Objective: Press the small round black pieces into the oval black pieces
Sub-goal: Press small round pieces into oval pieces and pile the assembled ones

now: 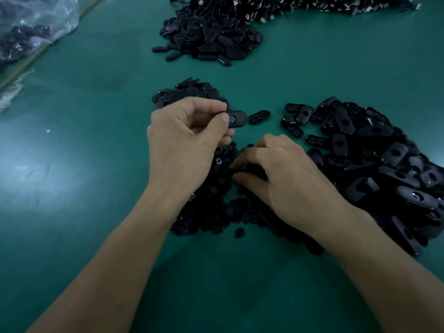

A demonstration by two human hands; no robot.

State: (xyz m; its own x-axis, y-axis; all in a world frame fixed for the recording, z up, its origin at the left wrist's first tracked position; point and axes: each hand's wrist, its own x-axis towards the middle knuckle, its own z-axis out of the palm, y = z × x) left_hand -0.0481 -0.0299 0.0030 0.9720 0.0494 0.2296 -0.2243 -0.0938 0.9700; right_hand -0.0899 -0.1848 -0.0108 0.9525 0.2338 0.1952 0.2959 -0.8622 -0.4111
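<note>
My left hand point(185, 140) pinches one oval black piece point(237, 119) between thumb and forefinger, holding it above the table with its hole facing up. My right hand point(276, 174) reaches down into the pile of small round black pieces point(211, 212), its thumb and forefinger curled together on the pieces; whether a piece sits between them is hidden. A large heap of oval pieces point(384, 169) lies to the right of my right hand. A smaller stack of oval pieces point(189, 92) lies just behind my left hand.
The green table point(84, 164) carries another heap of oval pieces point(211, 39) at the back and a long dark mass of parts with metal bits point(300, 3) along the far edge. A clear plastic bag point(31, 27) of dark parts lies at the back left.
</note>
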